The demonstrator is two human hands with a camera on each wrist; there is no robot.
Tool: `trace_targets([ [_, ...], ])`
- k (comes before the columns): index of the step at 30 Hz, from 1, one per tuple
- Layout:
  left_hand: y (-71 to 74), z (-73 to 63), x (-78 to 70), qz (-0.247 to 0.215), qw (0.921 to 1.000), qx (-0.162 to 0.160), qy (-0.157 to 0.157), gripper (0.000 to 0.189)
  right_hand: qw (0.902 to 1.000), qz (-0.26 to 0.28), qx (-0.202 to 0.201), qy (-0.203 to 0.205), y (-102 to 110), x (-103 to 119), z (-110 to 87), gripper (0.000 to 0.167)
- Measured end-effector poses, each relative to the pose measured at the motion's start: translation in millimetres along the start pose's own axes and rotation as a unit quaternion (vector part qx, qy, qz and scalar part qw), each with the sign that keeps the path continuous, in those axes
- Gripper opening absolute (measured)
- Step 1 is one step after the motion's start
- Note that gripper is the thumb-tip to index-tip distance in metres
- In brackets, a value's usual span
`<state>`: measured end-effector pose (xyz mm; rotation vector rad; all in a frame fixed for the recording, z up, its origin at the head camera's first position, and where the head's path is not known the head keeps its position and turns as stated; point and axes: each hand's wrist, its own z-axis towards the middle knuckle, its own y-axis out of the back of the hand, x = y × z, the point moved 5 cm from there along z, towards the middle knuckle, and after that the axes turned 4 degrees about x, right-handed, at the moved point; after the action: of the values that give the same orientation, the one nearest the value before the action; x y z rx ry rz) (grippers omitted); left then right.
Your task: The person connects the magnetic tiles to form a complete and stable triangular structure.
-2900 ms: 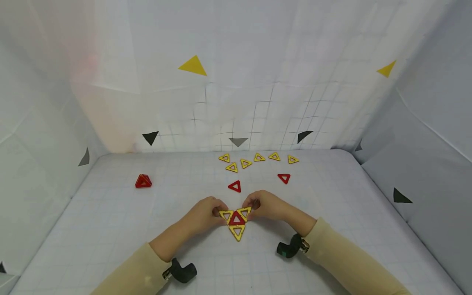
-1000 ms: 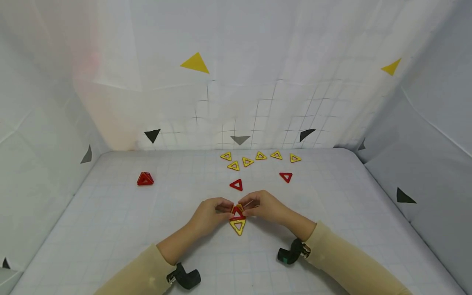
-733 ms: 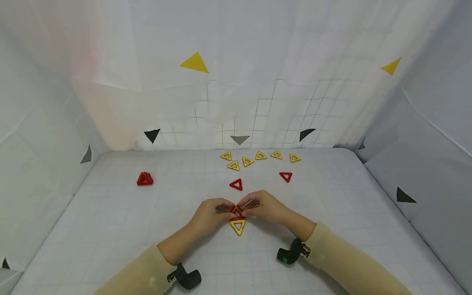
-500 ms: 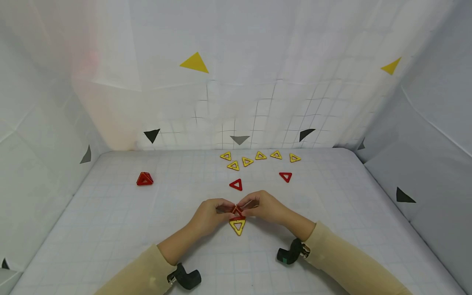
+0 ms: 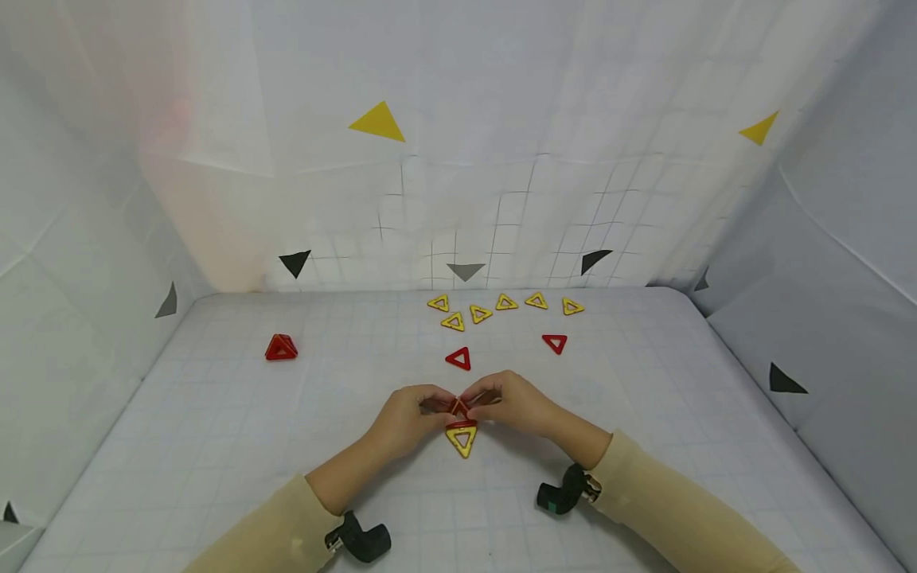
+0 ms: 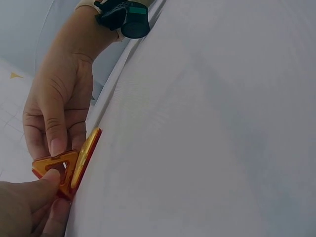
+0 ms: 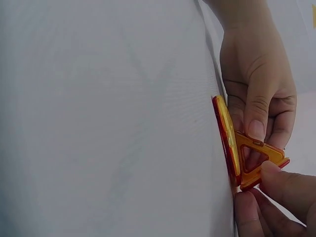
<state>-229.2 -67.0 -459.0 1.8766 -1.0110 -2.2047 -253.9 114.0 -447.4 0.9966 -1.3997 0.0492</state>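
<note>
In the head view, both hands meet over a small build of triangular magnetic tiles. My left hand [image 5: 410, 414] pinches the left side of the tilted-up tiles [image 5: 459, 404] between thumb and fingers. From the right, my right hand [image 5: 517, 404] pinches the other side the same way. A yellow triangle tile [image 5: 464, 453] lies flat on the table, joined along its far edge to that build. In the wrist views, an amber and red triangle tile [image 6: 71, 158] is gripped by thumbs and fingers, with the flat yellow tile [image 7: 228, 131] beside it. Fingers hide part of the build.
Two loose red triangle tiles [image 5: 469, 358] lie beyond the hands. Several yellow triangle tiles [image 5: 447, 303] are scattered near the table's back edge. A small red pyramid [image 5: 281, 348] stands at the left. White cloth walls [image 5: 107, 183] rise around the table [image 5: 215, 446].
The left and right yellow tiles, flat 2.9 seconds ago, are folded up with the red tile, and both hands have come closer together. Over the last half second almost nothing moves.
</note>
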Motion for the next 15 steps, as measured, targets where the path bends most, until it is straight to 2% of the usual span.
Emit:
trace_targets([
  [15,1.2,-2.2,-2.7,0.017,0.9997,-0.01,-0.013,0.021,0.9999,0.011,-0.004,-0.004,0.0,2.4,-1.9,0.023],
])
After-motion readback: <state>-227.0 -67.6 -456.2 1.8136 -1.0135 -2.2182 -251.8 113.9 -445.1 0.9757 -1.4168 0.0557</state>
